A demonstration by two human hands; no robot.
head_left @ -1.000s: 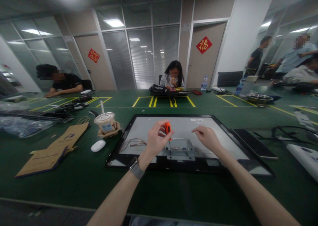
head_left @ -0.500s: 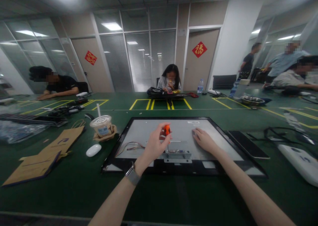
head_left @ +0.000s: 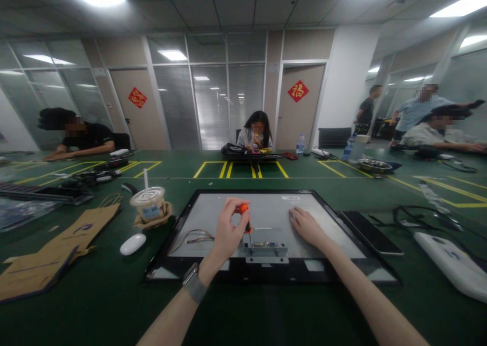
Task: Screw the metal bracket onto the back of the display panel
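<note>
My left hand [head_left: 229, 229] grips an orange-and-black screwdriver [head_left: 245, 215], held upright with its shaft pointing down. The shaft reaches the metal bracket [head_left: 267, 252] with connector ports near the front edge of a flat display panel [head_left: 266, 204]. Whether the tip sits in a screw is too small to tell. On the right part of the panel's grey back, my right hand [head_left: 305, 225] lies flat with fingers stretched out, holding nothing. Thin wires [head_left: 192, 236] run across the panel's left side.
Left of the panel are a lidded drink cup [head_left: 149, 205], a white oval case [head_left: 133, 244] and a brown paper bag [head_left: 72, 244]. A dark phone-like slab [head_left: 371, 232], cables and a white device [head_left: 451, 262] lie to the right. People sit across the green table [head_left: 243, 310].
The camera view has tilted up, so the table sits lower in the picture. More of the orange handle shows between my left fingers. My right hand stays on the panel.
</note>
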